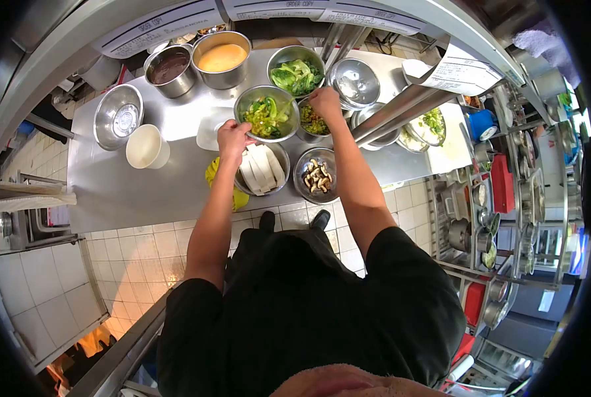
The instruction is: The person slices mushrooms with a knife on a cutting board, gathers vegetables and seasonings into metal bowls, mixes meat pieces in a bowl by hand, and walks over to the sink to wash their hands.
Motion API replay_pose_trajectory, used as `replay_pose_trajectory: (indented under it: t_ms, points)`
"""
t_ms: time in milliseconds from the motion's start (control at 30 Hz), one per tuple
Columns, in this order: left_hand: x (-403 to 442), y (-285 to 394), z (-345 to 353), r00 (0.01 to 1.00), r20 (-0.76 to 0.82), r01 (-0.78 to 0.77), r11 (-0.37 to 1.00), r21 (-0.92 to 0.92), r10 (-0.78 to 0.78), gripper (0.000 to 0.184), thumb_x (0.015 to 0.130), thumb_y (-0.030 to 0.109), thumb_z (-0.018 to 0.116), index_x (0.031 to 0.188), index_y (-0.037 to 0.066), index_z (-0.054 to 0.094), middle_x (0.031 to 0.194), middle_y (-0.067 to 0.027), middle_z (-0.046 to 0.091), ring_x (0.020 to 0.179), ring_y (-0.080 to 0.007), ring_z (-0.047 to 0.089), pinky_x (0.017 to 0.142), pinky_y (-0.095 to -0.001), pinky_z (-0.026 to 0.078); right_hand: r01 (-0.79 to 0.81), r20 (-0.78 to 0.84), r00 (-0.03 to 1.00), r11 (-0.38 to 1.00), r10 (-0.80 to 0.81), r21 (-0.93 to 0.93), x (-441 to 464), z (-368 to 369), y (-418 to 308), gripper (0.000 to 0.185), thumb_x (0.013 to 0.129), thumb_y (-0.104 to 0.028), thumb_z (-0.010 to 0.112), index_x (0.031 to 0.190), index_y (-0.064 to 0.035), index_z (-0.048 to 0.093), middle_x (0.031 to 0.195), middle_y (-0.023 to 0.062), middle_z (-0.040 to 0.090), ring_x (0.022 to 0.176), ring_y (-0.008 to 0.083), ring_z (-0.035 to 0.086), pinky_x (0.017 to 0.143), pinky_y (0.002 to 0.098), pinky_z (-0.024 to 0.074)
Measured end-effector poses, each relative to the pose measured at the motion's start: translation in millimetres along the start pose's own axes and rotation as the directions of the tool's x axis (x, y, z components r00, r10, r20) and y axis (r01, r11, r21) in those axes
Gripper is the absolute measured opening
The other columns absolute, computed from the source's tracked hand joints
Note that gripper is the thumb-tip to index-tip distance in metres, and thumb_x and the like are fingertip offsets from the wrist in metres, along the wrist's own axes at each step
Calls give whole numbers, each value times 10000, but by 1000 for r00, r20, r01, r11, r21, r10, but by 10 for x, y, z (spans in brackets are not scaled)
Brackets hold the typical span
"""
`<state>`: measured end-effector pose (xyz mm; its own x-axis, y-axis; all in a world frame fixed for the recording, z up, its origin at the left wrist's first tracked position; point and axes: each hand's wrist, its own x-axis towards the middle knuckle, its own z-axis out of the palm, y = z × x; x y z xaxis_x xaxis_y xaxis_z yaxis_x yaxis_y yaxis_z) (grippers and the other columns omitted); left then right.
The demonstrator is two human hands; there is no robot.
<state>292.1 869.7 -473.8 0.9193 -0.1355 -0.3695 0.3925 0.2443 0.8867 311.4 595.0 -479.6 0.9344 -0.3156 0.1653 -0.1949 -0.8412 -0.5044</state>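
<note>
My left hand (234, 140) grips the near rim of a metal bowl (240, 109) with chopped greens (267, 118) in it, thumb at the edge. My right hand (325, 102) is closed just above a smaller metal pot (313, 139) of chopped green and yellow vegetables (314, 124); whatever its fingers hold is hidden. Nearest me, a bowl holds thick white slabs (261, 170), partly under my left hand. Beside it, sliced brown mushrooms (318, 176) lie in another metal bowl (300, 188). Leafy greens (296, 78) fill a bowl behind.
Pots of orange liquid (222, 58) and dark sauce (170, 67) stand at the back left. A metal bowl (101, 126) and a white tub (148, 147) are further left. Slanted metal posts (401, 116) rise at right, near a steel bowl (354, 83). Paper order slips (462, 71) hang overhead.
</note>
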Motion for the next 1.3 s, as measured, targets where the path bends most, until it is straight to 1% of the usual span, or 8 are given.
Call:
replay_pose_trajectory:
  t_ms: [467, 500, 567, 700, 867, 933, 1033, 1300]
  points:
    - [22, 118, -299, 998, -59, -18, 1000, -22, 17, 97, 805, 37, 621, 835, -29, 558, 727, -106, 614, 561, -169, 610, 546, -312, 569, -15, 387, 911, 951, 141, -310, 74, 351, 321, 161, 808, -72, 628, 935, 7, 687, 994, 211, 679, 902, 336, 678, 775, 407, 561]
    - [26, 108, -271, 998, -55, -21, 1000, -17, 20, 96, 804, 37, 622, 829, -27, 554, 723, -105, 612, 561, -171, 612, 545, -313, 570, -306, 411, 879, 947, 240, 101, 60, 299, 360, 163, 801, -44, 640, 945, 25, 672, 991, 202, 677, 889, 322, 679, 758, 387, 571]
    - [36, 92, -205, 998, -50, -27, 1000, -9, 26, 98, 803, 37, 623, 816, -22, 546, 716, -104, 607, 561, -176, 615, 544, -315, 571, -642, 559, 762, 273, 326, 717, 6, 198, 397, 185, 788, 13, 663, 966, 61, 642, 985, 184, 673, 864, 295, 680, 724, 348, 590]
    - [137, -14, -116, 999, -36, -11, 1000, -22, 10, 103, 804, 39, 622, 825, -25, 544, 705, -106, 600, 561, -186, 621, 549, -322, 579, -521, 505, 840, 35, 199, 853, -129, -214, -234, 231, 797, 60, 656, 1016, 90, 592, 965, 162, 658, 811, 253, 663, 695, 301, 604]
    - [183, -65, -90, 1000, -16, -14, 998, -66, 13, 118, 812, 45, 613, 867, -41, 553, 719, -125, 609, 563, -201, 626, 566, -339, 589, 82, 147, 971, 839, -190, 538, -315, 82, -882, 200, 742, -37, 721, 924, 39, 685, 938, 133, 691, 884, 167, 666, 740, 292, 548]
    - [172, -27, -134, 1000, -28, -11, 998, -54, 9, 118, 809, 44, 612, 865, -41, 551, 721, -127, 610, 572, -200, 628, 570, -341, 592, 472, -68, 876, 817, -478, 332, -339, 255, -914, 213, 729, -80, 734, 923, 6, 709, 870, 137, 712, 745, 159, 672, 696, 286, 534]
    - [143, 99, -262, 996, -80, -35, 996, -81, 28, 108, 798, 30, 620, 850, -39, 556, 724, -130, 611, 559, -200, 624, 556, -331, 589, 84, -1, 995, 818, -102, 569, -97, 180, -766, 190, 715, -111, 734, 892, -43, 730, 788, 144, 704, 673, 256, 688, 666, 330, 541]
    - [130, 241, -657, 981, -174, -96, 993, -68, 83, 111, 798, 34, 619, 845, -44, 555, 702, -112, 590, 547, -181, 596, 553, -321, 588, 332, 438, 882, 887, -173, -320, 76, 754, -622, 178, 756, -114, 647, 859, 20, 705, 964, 229, 672, 856, 350, 674, 777, 410, 545]
